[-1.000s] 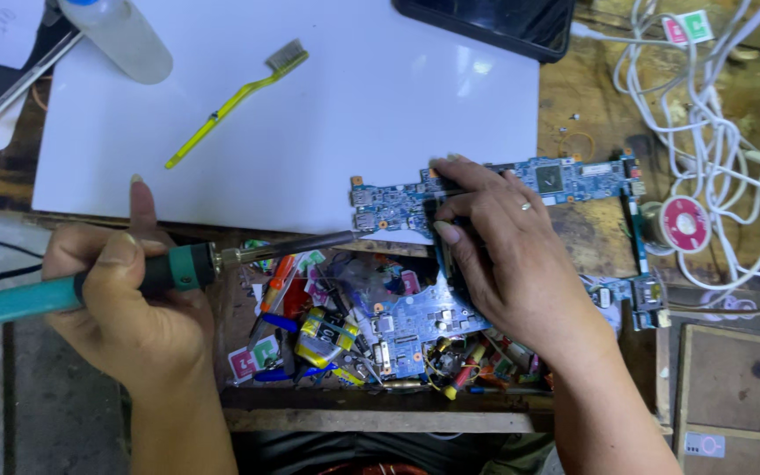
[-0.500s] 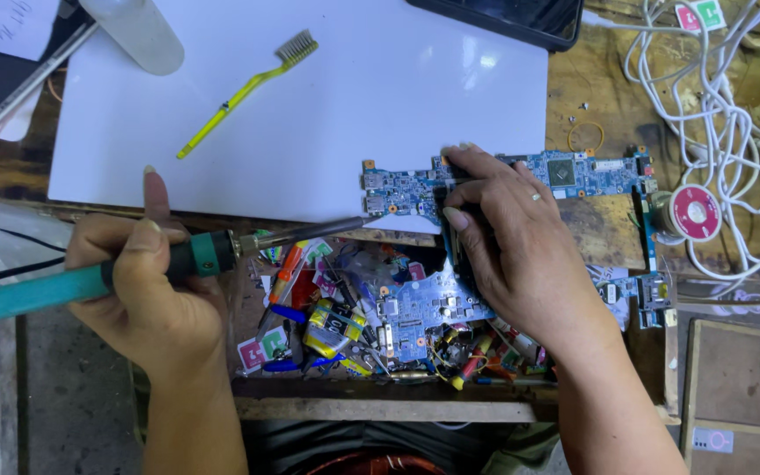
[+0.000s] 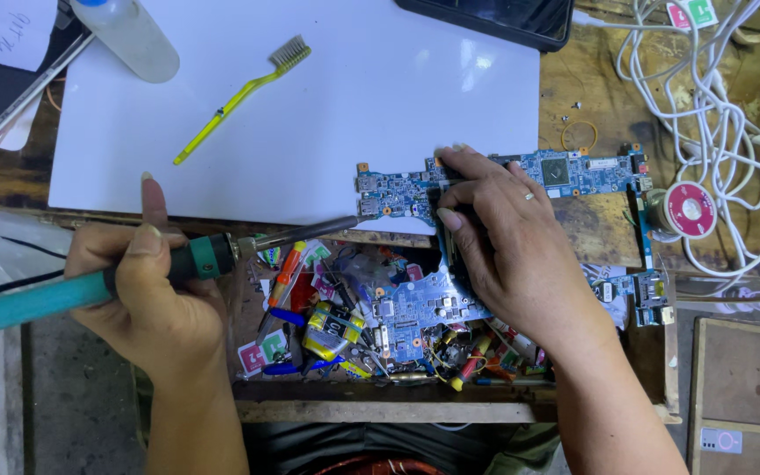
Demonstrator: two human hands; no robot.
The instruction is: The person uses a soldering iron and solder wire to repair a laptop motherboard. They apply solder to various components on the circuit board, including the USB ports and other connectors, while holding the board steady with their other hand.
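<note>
My left hand (image 3: 147, 290) grips a soldering iron (image 3: 98, 281) by its teal and black handle. Its metal tip (image 3: 327, 230) points right, close to the left end of a blue circuit board (image 3: 398, 189). My right hand (image 3: 507, 251) presses down on that board near its middle, fingers curled over a dark part. The board lies across the lower edge of a white sheet (image 3: 327, 114) and runs right to a frame-shaped section (image 3: 648, 264).
An open wooden drawer (image 3: 380, 409) below the board holds a second blue board (image 3: 411, 312), batteries and small tools. A yellow-handled brush (image 3: 239, 92) and a plastic bottle (image 3: 129, 35) lie on the sheet. A solder spool (image 3: 688, 209) and tangled white cables (image 3: 723, 97) sit right.
The view has drifted slightly, so everything sits a little lower and further right. The iron's tip stays by the board's left end; both hands hold the same grips.
</note>
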